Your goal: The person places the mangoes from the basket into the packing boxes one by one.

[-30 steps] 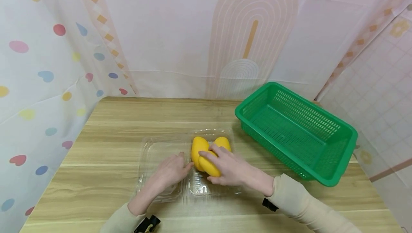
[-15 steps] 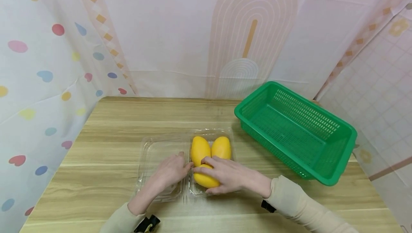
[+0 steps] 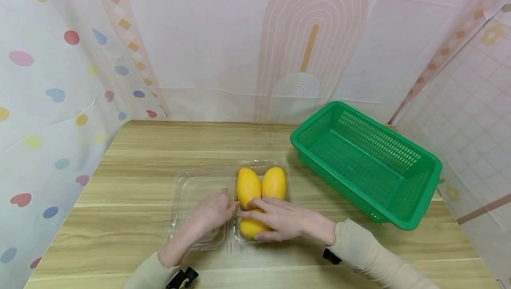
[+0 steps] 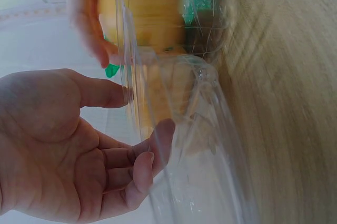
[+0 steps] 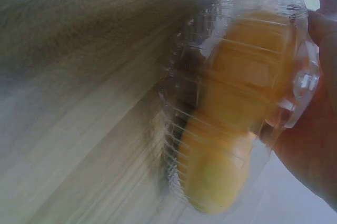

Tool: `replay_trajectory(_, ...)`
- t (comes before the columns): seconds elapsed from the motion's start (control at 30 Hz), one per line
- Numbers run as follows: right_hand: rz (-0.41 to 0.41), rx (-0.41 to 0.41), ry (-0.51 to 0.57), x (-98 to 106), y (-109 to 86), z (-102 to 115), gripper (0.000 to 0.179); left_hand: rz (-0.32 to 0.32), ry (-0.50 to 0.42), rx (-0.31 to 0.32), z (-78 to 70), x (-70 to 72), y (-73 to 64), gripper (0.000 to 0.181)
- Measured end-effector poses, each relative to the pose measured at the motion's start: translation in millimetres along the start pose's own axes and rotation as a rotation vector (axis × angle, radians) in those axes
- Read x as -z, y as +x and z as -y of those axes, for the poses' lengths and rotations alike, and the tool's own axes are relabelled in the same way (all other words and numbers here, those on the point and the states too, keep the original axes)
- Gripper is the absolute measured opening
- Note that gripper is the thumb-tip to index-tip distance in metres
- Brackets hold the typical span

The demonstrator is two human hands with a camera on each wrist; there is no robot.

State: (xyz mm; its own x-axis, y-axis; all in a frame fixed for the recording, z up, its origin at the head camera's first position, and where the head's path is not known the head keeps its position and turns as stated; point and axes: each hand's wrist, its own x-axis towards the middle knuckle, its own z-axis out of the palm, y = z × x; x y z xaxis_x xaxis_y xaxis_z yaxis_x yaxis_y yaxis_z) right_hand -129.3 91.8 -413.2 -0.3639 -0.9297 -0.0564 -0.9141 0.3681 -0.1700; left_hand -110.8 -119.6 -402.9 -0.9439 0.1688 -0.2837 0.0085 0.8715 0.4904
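A clear plastic clamshell box (image 3: 261, 238) lies opened flat on the table, its lid (image 3: 187, 187) to the left. Two yellow mangoes (image 3: 248, 187) (image 3: 273, 184) sit side by side in the far part of its base. In the near part, a third mango (image 3: 250, 228) lies crosswise, partly hidden under my right hand (image 3: 281, 219), which holds it with fingers over the top and thumb at the near side. My left hand (image 3: 211, 211) grips the box at the edge between lid and base; the left wrist view has its thumb and curled fingers (image 4: 163, 129) at the plastic rim.
An unfilled green plastic basket (image 3: 365, 165) with slotted walls stands at the back right of the wooden table (image 3: 127, 218). A patterned cloth (image 3: 207, 49) hangs behind the table and along both sides.
My right hand has brought the third mango nearer and lowered it into the near part of the box, uncovering the two far mangoes. The left hand has stayed in place.
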Motion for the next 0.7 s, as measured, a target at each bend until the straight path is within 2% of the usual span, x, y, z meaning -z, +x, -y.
replay_trajectory(0.17, -0.002, 0.004, -0.021, -2.2, -0.3, -0.1, 0.053, 0.002, 0.005, 0.001, 0.8, -0.8, 0.8, 0.063)
replay_trajectory(0.43, -0.061, -0.003, -0.005, -4.2, -3.9, -0.5, 0.043, -0.006, 0.011, -0.005, 1.5, -1.3, 0.0, 0.061)
replay_trajectory(0.6, -0.136, -0.002, 0.016, -5.9, -5.2, -2.4, 0.035, 0.001, 0.009, 0.002, 1.0, -1.0, 0.1, 0.063)
replay_trajectory(0.7, -0.216, -0.001, 0.007, -5.7, -5.7, -5.3, 0.03, 0.0, 0.01, 0.003, 0.8, -0.8, -0.2, 0.063)
